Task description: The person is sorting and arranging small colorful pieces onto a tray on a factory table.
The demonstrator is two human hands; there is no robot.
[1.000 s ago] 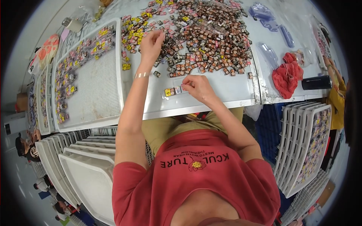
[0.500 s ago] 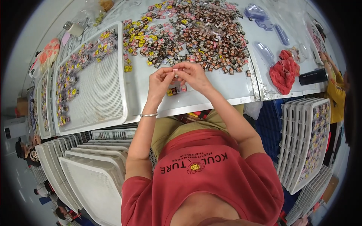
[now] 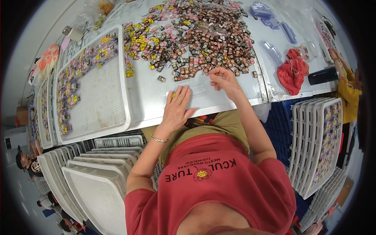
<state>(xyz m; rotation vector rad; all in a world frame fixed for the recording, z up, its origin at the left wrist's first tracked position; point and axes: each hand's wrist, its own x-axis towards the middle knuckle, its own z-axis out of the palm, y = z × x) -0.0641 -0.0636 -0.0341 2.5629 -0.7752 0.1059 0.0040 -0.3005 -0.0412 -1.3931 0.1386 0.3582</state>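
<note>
My left hand (image 3: 177, 107) lies nearly flat on the white table, fingers stretched out, close to the front edge. By its fingertips a bit of a small yellow square piece (image 3: 173, 94) shows; whether others lie under the hand is hidden. To the right, my right hand (image 3: 226, 83) pinches a small pale, pinkish square piece (image 3: 211, 79) between thumb and forefinger. A clear plastic strip (image 3: 197, 89) rests on the table between the hands. Just beyond them spreads a large heap of small square pieces (image 3: 215, 47) in brown, black, pink and yellow.
On the left a white mesh tray (image 3: 126, 78) holds rows of packed pieces. Clear plastic shells (image 3: 270, 51), a red cloth (image 3: 290, 74) and a black cylinder (image 3: 324, 75) lie at the right. White trays (image 3: 92, 192) are stacked below left, others (image 3: 313, 149) below right.
Both hands were together over a small piece; now they are apart. My left hand has come down flat nearer the edge, and my right has moved right. The clear strip now shows between them.
</note>
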